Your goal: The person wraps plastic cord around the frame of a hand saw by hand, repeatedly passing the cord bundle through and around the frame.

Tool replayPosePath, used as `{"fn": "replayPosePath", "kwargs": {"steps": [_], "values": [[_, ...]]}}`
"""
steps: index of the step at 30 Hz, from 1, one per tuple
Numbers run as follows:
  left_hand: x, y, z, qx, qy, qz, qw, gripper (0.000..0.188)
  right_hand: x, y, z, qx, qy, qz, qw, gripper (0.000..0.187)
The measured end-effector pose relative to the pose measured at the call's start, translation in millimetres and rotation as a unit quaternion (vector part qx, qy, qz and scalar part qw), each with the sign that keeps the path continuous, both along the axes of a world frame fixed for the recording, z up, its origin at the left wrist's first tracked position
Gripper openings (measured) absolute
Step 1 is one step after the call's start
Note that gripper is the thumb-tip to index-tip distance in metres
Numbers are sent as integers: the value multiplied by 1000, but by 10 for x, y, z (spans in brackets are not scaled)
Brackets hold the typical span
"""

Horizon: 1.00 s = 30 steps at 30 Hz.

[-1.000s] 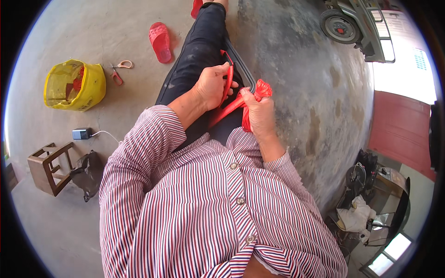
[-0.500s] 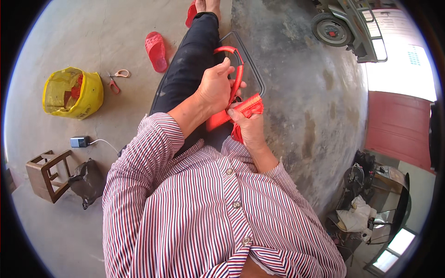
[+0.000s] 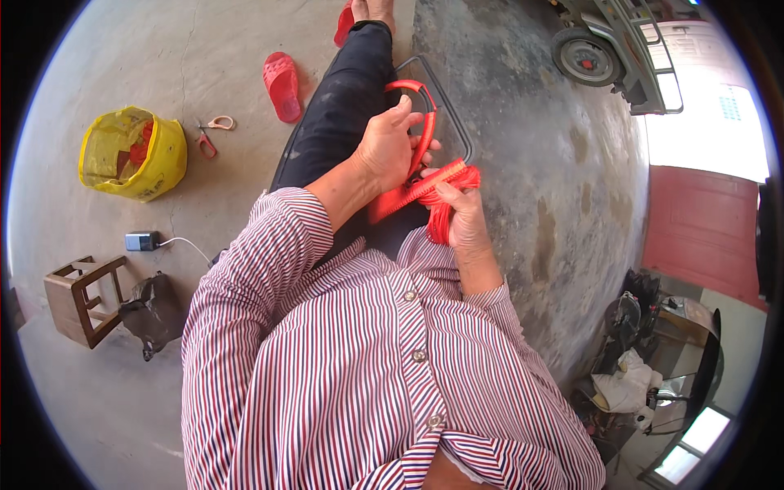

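Observation:
A dark metal frame (image 3: 457,124) lies across my lap, with a curved loop (image 3: 427,131) on it covered in red. My left hand (image 3: 385,145) curls round that loop, its thumb pointing up and its fingertips showing on the far side. A flat red woven band (image 3: 408,194), tightly wound, runs along the frame's near side. Against its right end, my right hand (image 3: 467,222) grips a hank of red cord (image 3: 440,222); loose strands hang below the fingers. The part of the band under my left wrist is hidden.
On the floor to the left are a yellow bag (image 3: 167,159) with red material inside, scissors (image 3: 206,139), a small power bank (image 3: 142,241) with a white cable, a wooden stool (image 3: 72,306) and a black plastic bag (image 3: 152,310). A red slipper (image 3: 282,86) lies beside my leg. A vehicle wheel (image 3: 586,57) stands at far right.
My right hand has moved slightly right and shows more of the red cord hank. The left hand keeps its hold on the loop. The whole view has shifted a little.

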<state>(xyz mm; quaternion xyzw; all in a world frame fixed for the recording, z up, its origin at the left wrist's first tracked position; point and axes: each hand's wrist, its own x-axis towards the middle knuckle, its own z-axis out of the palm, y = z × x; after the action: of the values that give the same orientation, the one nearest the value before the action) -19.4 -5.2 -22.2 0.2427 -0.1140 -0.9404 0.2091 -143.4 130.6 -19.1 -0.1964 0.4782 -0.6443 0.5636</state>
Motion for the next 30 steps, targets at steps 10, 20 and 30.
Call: {"fn": "replayPosePath", "kwargs": {"steps": [10, 20, 30], "values": [[0, 2, 17, 15, -21, -3, 1000, 77, -16, -70, -31, 11, 62, 9, 998, 29], [3, 278, -73, -267, -84, -189, 941, 33, -485, -7, 225, -88, 67, -31, 993, 26], [-22, 294, 100, -212, -113, -220, 945, 23, -561, 37, 461, -42, 168, -69, 982, 18]]}}
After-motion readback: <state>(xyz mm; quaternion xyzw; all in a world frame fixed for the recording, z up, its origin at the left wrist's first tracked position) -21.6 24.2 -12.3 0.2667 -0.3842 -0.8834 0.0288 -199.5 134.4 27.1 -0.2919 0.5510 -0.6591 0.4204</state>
